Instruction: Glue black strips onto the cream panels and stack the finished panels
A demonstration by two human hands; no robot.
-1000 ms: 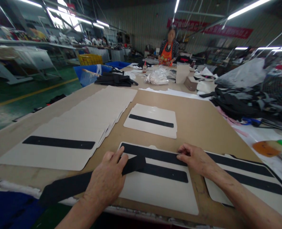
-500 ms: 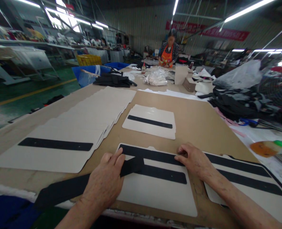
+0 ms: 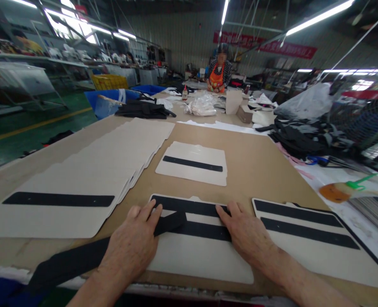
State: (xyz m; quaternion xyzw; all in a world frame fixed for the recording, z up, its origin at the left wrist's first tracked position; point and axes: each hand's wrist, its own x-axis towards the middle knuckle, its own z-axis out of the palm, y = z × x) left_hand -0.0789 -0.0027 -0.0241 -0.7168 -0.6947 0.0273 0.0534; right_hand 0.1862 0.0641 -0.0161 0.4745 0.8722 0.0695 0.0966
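A beige panel (image 3: 201, 260) with rounded corners lies flat before me. Across its top edge runs a black strip (image 3: 185, 205), with a second black strip (image 3: 206, 230) below it. My left hand (image 3: 133, 238) is closed round loose black strips (image 3: 70, 260), which stick out on both sides of it; its fingertips press on the top strip's left end. My right hand (image 3: 248, 230) rests with extended fingers on the top strip's right part, covering the strip ends there. To its right lies another panel (image 3: 291, 251) bearing two black strips.
Overlapping beige panels (image 3: 80, 157) cover the left side, the nearest bearing one black strip (image 3: 59, 199). A smaller panel (image 3: 191, 172) with one strip lies ahead. An orange bottle with a green nozzle (image 3: 336, 192) lies at right. Someone in an orange apron (image 3: 217, 79) stands at the far end.
My right hand has gone from pinching at the top strip's right end to lying on it with fingers stretched out. The left hand stays on the left end. The whole view has shifted slightly.
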